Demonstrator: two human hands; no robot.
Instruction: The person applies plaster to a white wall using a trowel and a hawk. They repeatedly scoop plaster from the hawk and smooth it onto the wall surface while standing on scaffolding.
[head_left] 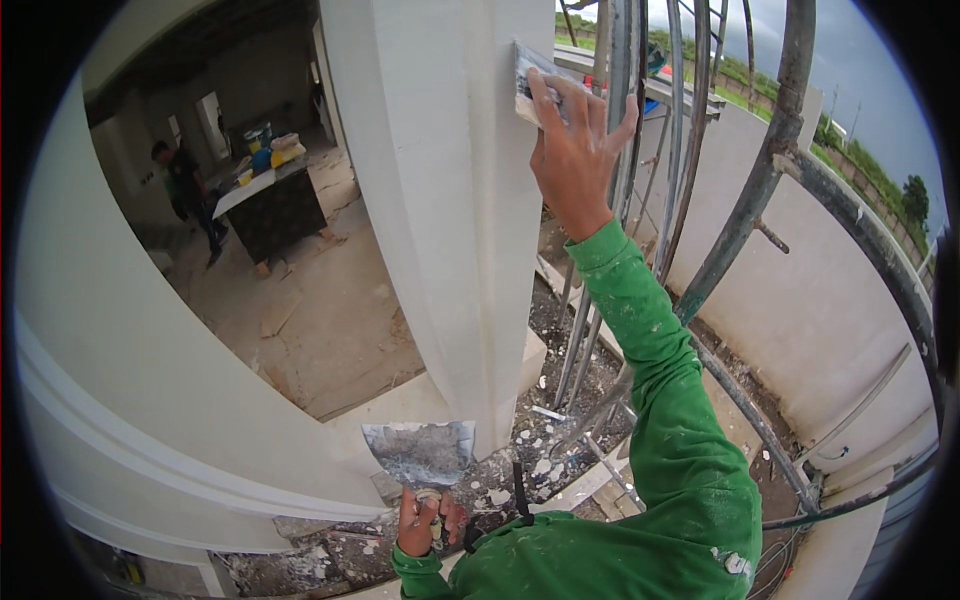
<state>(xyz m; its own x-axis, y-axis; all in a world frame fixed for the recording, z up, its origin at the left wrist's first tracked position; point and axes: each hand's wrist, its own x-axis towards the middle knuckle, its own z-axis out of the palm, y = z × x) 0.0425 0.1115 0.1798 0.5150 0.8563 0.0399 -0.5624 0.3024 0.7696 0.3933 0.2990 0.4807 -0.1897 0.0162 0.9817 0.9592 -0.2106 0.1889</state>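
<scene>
My right hand (580, 160) is raised at the upper middle, its fingers pressed on a flat, putty-smeared scraper blade (526, 82). That blade lies against the right edge of the white column (430, 130). Low in the view, my left hand (428, 522) is closed round the handle of a putty knife (420, 452). Its wide grey blade points up, stained with dried filler, and stands apart from my right hand. Both green sleeves carry white specks, and the right one (660, 370) reaches far up.
Metal scaffold tubes (745, 235) rise close on my right, before a pale boundary wall (800, 310). White chips litter the ground (545, 440) below. Through the opening at left, a person (190, 195) walks near a dark counter (275, 210) with containers on top.
</scene>
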